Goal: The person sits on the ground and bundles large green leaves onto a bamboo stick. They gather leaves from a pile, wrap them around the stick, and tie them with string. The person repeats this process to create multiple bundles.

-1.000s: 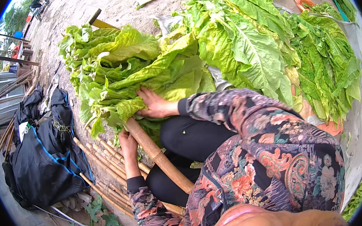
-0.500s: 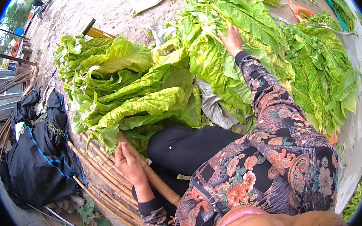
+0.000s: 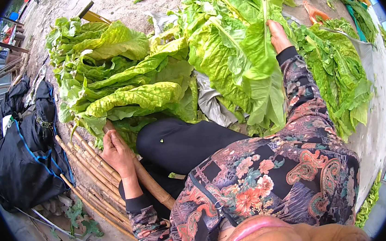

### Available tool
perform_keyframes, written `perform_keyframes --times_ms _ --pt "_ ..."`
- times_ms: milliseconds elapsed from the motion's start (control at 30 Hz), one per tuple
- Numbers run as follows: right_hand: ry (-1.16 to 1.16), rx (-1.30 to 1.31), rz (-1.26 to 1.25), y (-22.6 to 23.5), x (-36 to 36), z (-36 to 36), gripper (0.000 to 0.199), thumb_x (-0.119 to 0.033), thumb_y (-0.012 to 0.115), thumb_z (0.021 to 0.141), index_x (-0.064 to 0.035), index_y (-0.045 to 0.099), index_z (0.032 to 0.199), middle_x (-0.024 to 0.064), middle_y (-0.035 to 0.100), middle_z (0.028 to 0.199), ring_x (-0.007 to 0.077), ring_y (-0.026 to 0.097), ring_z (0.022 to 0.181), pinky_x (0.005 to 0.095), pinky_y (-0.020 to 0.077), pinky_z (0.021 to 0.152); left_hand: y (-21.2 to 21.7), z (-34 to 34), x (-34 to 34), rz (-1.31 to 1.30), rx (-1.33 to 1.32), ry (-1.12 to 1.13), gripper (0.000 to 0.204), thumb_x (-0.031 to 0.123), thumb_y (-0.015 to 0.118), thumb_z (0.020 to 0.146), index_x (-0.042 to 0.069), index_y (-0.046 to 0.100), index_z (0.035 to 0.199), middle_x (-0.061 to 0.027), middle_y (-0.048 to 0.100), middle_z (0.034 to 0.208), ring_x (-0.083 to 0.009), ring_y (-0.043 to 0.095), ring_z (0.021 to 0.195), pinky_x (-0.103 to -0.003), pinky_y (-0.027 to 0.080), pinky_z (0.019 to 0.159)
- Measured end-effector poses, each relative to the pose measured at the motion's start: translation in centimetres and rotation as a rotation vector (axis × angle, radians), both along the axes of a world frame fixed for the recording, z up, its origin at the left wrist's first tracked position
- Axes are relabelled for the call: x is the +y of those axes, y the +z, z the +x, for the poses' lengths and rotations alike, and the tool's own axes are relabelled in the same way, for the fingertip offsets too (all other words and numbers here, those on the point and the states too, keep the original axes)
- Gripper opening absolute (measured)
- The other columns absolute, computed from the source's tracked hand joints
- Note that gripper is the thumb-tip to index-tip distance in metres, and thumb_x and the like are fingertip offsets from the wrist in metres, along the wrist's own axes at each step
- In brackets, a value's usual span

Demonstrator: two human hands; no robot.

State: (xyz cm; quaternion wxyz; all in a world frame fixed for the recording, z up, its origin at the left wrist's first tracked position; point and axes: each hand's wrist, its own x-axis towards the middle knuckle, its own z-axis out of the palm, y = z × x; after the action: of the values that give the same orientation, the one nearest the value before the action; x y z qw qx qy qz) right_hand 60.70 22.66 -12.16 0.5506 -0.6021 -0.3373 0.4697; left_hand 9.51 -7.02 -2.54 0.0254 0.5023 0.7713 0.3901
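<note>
My left hand is closed at the upper part of a thick bamboo pole that slants beside my dark trouser leg. Whether its fingers also pinch a string cannot be seen. Next to that end of the pole lies a row of bunched yellow-green tobacco leaves, their stalk ends to the left. My right hand is closed on the edge or stalk of a large tobacco leaf, raised and hanging over a heap of similar leaves. The fingertips are partly hidden by the leaf.
Several thin bamboo poles lie left of my leg, beside a black cloth bundle with blue edging. Another leaf pile lies at right. Grey sheeting shows between the heaps. A yellow-sided object sticks out behind the left row.
My right hand has moved right and slightly up from the heap, lifting a large leaf off it. The view has shifted a little; my left hand stays at the pole.
</note>
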Motion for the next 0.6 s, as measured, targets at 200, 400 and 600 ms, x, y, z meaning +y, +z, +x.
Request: perform_keyframes --times_ms 200,400,600 --pt "0.397 -1.098 -0.008 -4.5 1.1 -8.4 0.071 -0.058 0.061 0.077 0.0045 0.055 0.111 0.0226 0.060 0.090 0.0319 0.059 0.093 0.0431 0.0471 0.083 0.0 -0.2 0.0 0.007 0.057 0.003 0.016 0.011 0.052 0.093 0.001 0.063 0.095 -0.0122 0.064 0.076 -0.0191 0.060 0.064 -0.031 0.047 0.060" --pt "0.321 -1.564 0.096 -9.6 0.2 -8.8 0.037 -0.030 0.066 0.077 -0.0055 0.059 0.105 0.0131 0.054 0.107 0.0327 0.056 0.092 0.0450 0.0455 0.079 0.3 -0.4 -1.8 -0.027 0.017 0.051 0.013 0.012 0.055 0.090 0.004 0.064 0.095 -0.0156 0.065 0.077 -0.0288 0.064 0.066 -0.035 0.048 0.061" --pt "0.869 -0.485 0.344 3.7 -15.4 -21.5 0.021 -0.012 0.052 0.088 -0.0047 0.053 0.108 0.0042 0.057 0.079 0.0129 0.051 0.064 0.0272 0.0430 0.056 0.5 -0.9 -3.9 -0.001 0.016 0.066 0.011 0.016 0.056 0.089 0.008 0.064 0.090 -0.0160 0.062 0.069 -0.0343 0.062 0.065 -0.040 0.047 0.056"
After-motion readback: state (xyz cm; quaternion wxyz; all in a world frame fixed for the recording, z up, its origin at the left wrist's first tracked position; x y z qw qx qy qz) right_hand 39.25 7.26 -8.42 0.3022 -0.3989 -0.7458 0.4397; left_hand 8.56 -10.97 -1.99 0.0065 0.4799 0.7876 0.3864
